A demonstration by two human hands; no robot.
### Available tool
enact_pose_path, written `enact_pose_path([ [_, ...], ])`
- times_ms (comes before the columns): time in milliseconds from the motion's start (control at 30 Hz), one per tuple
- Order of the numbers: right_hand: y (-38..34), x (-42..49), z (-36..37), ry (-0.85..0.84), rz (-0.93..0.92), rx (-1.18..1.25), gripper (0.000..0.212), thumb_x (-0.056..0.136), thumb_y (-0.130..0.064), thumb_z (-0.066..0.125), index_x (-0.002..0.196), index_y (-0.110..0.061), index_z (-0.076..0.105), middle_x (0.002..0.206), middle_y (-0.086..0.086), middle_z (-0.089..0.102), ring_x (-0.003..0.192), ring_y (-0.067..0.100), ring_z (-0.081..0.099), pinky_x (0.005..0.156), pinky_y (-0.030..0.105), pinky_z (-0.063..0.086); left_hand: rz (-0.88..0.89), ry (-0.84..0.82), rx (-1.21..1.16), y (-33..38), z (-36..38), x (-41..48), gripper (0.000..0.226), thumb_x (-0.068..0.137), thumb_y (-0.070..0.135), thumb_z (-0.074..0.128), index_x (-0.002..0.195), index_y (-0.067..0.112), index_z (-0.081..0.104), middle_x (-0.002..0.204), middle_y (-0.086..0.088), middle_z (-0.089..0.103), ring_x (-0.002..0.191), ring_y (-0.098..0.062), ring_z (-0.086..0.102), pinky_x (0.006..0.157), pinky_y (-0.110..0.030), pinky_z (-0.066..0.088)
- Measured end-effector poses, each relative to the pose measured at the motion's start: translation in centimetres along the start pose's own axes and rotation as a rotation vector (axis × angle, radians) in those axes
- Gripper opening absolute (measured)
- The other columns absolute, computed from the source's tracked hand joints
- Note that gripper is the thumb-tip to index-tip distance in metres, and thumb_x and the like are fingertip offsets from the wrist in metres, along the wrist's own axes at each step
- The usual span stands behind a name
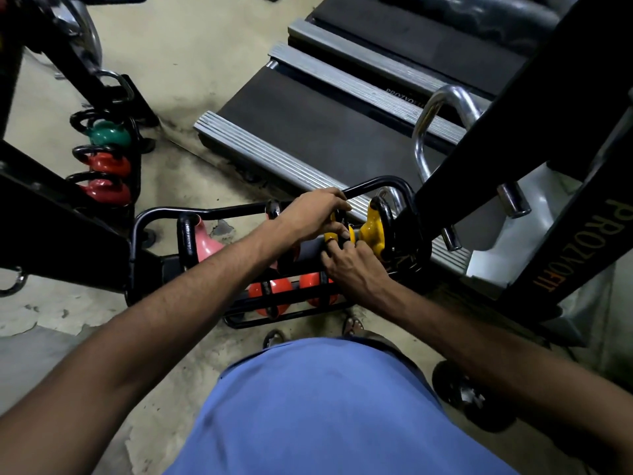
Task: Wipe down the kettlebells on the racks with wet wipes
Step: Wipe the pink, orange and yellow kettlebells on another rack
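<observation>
A black tube rack (164,212) stands on the floor with kettlebells on two levels. On its top level my left hand (310,212) grips the black handle of a yellow kettlebell (352,234), most of which is hidden under both hands. My right hand (352,265) lies against that kettlebell's body, fingers curled round it; no wipe shows. A second yellow kettlebell (373,231) sits just to the right. A pink kettlebell (207,243) stands at the rack's left end. Two orange kettlebells (270,298) sit on the lower level.
A second rack at the left holds a green kettlebell (109,133) and two red kettlebells (109,162). Treadmill decks (308,125) lie beyond the rack. A black machine column (534,132) rises at the right, a black frame (51,214) at the left. My feet are near the rack base.
</observation>
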State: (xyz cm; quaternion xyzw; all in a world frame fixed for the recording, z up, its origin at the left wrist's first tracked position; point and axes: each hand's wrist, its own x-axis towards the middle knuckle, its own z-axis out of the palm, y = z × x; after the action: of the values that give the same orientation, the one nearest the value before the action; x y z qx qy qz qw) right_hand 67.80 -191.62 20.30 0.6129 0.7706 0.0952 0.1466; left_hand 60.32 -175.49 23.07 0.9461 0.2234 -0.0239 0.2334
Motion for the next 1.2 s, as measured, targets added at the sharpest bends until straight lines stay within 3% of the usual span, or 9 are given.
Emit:
enact_pose_path([
  [100, -0.1, -0.6, -0.5, -0.028, -0.129, -0.014, 0.039, 0.093, -0.007, 0.037, 0.125, -0.015, 0.060, 0.109, 0.008, 0.058, 0.076, 0.022, 0.058, 0.057, 0.036, 0.033, 0.003, -0.008, 0.011, 0.0, 0.0, 0.0, 0.060, 0.084, 0.045, 0.081, 0.137, 0.021, 0.066, 0.145, 0.002, 0.056, 0.128, -0.021, 0.057, 0.103, -0.042, 0.050],
  [267, 2.0, -2.8, 2.1, 0.082, -0.209, 0.129, 0.032, 0.086, -0.019, 0.071, 0.117, -0.016, 0.064, 0.121, 0.013, 0.052, 0.088, 0.027, 0.055, 0.057, 0.037, 0.038, -0.023, -0.019, -0.020, -0.4, -0.3, 0.0, 0.071, 0.079, 0.055, 0.081, 0.138, 0.019, 0.065, 0.145, 0.000, 0.056, 0.129, -0.022, 0.057, 0.102, -0.042, 0.050],
  [367, 2.2, -3.8, 3.0, 0.193, -0.196, 0.235, 0.030, 0.088, -0.013, 0.060, 0.118, -0.009, 0.062, 0.118, 0.015, 0.056, 0.089, 0.028, 0.057, 0.059, 0.038, 0.048, -0.009, -0.022, -0.036, -0.5, -0.4, 0.0, 0.071, 0.079, 0.055, 0.082, 0.137, 0.018, 0.066, 0.145, -0.001, 0.057, 0.129, -0.023, 0.057, 0.103, -0.042, 0.050],
  [500, 0.5, -4.2, 3.7, 0.336, 0.386, 0.651, 0.017, 0.086, -0.006, 0.069, 0.097, -0.013, 0.058, 0.098, 0.006, 0.054, 0.079, 0.026, 0.061, 0.056, 0.040, 0.052, 0.018, -0.013, -0.048, -0.7, -0.3, 0.2, 0.066, 0.079, 0.052, 0.082, 0.134, 0.018, 0.068, 0.143, -0.003, 0.058, 0.129, -0.023, 0.058, 0.103, -0.041, 0.050],
  [633, -0.9, -2.8, 2.7, 0.442, 0.844, 1.134, 0.004, 0.100, -0.010, 0.058, 0.097, -0.014, 0.059, 0.091, 0.000, 0.060, 0.080, 0.018, 0.058, 0.067, 0.032, 0.047, 0.034, -0.008, -0.059, -0.6, -0.3, -0.2, 0.062, 0.079, 0.052, 0.083, 0.134, 0.026, 0.068, 0.145, -0.001, 0.057, 0.131, -0.023, 0.057, 0.103, -0.041, 0.050],
  [767, 0.3, -1.0, 2.2, 0.240, 0.893, 1.453, 0.027, 0.106, -0.025, 0.047, 0.090, -0.011, 0.064, 0.075, 0.008, 0.064, 0.064, 0.014, 0.054, 0.056, 0.036, 0.041, 0.020, -0.016, -0.031, 0.3, -0.1, -0.2, 0.066, 0.080, 0.049, 0.082, 0.139, 0.024, 0.064, 0.150, 0.000, 0.054, 0.134, -0.022, 0.054, 0.105, -0.042, 0.048],
  [900, 2.9, 0.8, 0.4, 0.050, 1.059, 1.878, 0.034, 0.097, 0.000, 0.042, 0.067, -0.010, 0.055, 0.053, 0.004, 0.048, 0.043, 0.014, 0.039, 0.042, 0.020, 0.029, 0.006, 0.011, -0.066, 0.4, 0.3, -0.5, 0.068, 0.080, 0.047, 0.083, 0.140, 0.021, 0.064, 0.150, -0.002, 0.054, 0.134, -0.023, 0.056, 0.105, -0.039, 0.048],
  [1000, 4.6, 3.1, -0.5, -0.033, 1.196, 1.901, 0.036, 0.092, 0.004, 0.042, 0.061, -0.015, 0.042, 0.053, 0.006, 0.032, 0.033, 0.013, 0.031, 0.039, 0.017, 0.023, -0.020, 0.010, -0.088, 0.6, 0.8, -1.0, 0.074, 0.082, 0.041, 0.082, 0.147, 0.017, 0.055, 0.155, -0.003, 0.049, 0.141, -0.022, 0.049, 0.110, -0.035, 0.043],
  [1200, 6.4, 7.1, -0.9, 0.045, 1.396, 1.955, 0.037, 0.092, -0.002, 0.054, 0.058, -0.013, 0.049, 0.031, -0.004, 0.039, 0.025, 0.010, 0.037, 0.036, 0.013, 0.028, -0.122, -0.009, 0.066, 1.9, 0.6, -1.9, 0.075, 0.093, 0.036, 0.070, 0.157, 0.014, 0.037, 0.167, -0.004, 0.030, 0.145, -0.026, 0.044, 0.110, -0.043, 0.046],
])
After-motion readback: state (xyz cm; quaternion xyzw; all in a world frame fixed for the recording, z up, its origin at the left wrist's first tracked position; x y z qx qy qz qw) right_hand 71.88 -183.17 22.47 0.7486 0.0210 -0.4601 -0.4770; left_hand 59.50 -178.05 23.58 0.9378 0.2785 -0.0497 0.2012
